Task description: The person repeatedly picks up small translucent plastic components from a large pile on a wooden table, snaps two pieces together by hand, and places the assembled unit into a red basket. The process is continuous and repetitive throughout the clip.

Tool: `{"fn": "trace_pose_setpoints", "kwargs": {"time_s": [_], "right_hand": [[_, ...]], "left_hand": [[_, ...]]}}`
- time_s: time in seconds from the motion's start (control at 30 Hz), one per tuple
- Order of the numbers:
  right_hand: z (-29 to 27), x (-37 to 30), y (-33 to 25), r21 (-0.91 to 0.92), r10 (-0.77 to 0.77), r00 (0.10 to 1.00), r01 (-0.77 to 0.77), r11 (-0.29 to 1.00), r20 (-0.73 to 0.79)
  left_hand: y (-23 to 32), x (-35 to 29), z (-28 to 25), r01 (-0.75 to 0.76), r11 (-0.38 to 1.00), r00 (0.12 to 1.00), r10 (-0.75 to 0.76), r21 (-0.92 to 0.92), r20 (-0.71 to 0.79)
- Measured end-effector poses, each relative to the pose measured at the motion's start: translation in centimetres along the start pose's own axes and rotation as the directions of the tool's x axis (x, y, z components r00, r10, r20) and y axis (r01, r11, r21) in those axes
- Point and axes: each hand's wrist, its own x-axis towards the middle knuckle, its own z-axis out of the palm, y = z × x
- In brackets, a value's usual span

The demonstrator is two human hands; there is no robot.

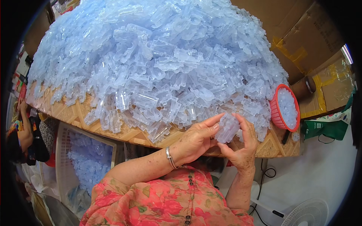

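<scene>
Between my two hands, over the near table edge, is a clear moulded plastic piece (227,129). My left hand (200,141) grips its left side with thumb and fingers; a metal bracelet (171,157) circles that wrist. On the piece's other side, the thumb and fingertips of my right hand (243,145) pinch it. A huge heap of similar clear, bluish plastic pieces (166,64) covers most of the table, its front edge spilling close to my fingers. Whether the held piece is one part or several together, I cannot tell.
A red basket (276,113) of small translucent parts stands at the table's right, near a dark slim tool (286,136). Cardboard boxes (301,41) rise behind. Below left sits a white crate (64,165) of plastic parts. A fan (307,214) stands lower right. Another person's arm (25,126) shows far left.
</scene>
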Motion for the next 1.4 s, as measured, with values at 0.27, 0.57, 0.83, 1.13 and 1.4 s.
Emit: {"fn": "trace_pose_setpoints", "kwargs": {"time_s": [0.27, 0.57, 0.83, 1.13, 1.4], "right_hand": [[0.8, 0.1, -0.4, 0.024, 0.015, 0.999, -0.016, 1.0, 0.036], [0.8, -0.3, 0.0, 0.093, -0.093, 0.995, 0.096, 0.991, -0.036], [1.1, -0.5, 0.4, 0.127, -0.077, 0.996, 0.082, 0.989, -0.042], [1.4, -0.6, 0.7, 0.18, -0.072, 0.997, 0.074, 0.981, -0.02], [2.5, -1.0, 0.4, 0.261, 0.022, 0.994, 0.007, 0.965, -0.106]], "left_hand": [[0.4, -0.5, -0.1, 0.002, 0.996, 1.0, -0.005, 0.089, 0.028], [0.2, -0.6, 0.5, -0.025, 0.989, 1.0, 0.025, 0.147, 0.0], [0.6, -0.9, 1.1, 0.033, 0.977, 0.999, -0.032, 0.21, -0.005], [0.8, -1.1, 0.8, 0.058, 0.96, 0.998, -0.057, 0.274, -0.014], [0.5, -1.0, 0.5, -0.258, 0.617, 0.966, 0.156, 0.743, 0.206]]}}
